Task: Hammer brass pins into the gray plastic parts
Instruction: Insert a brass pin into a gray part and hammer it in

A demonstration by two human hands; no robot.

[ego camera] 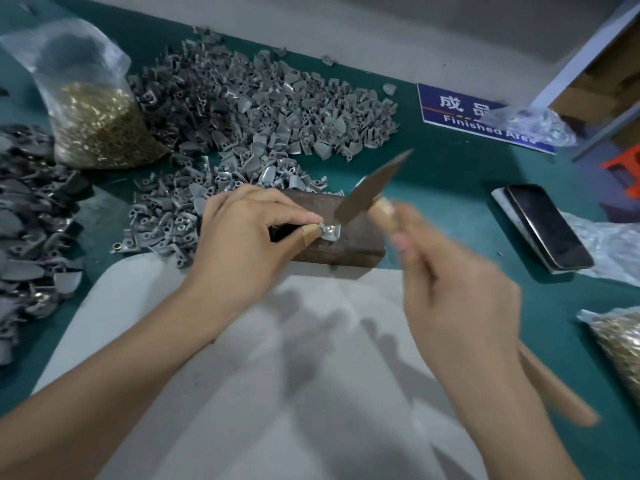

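My left hand [242, 233] pinches a gray plastic part [330, 232] against the top of a rusty brown metal block [349, 244]; a brass pin glints in the part. Tape wraps the thumb tip. My right hand [457, 292] grips the wooden handle of a hammer [372, 187], blurred by motion. The hammer's head is tilted, its lower end right above the part. A large heap of loose gray parts [263, 109] lies behind the block. A clear bag of brass pins [93, 123] stands at the left.
Darker gray parts [24, 216] are piled at the left edge. A phone [547, 226] lies on the green table at right, near plastic wrap. A blue "Finished Area" sign [460, 114] sits at the back. Another bag of pins [620, 344] is at the right edge. White cloth [277, 375] covers my lap.
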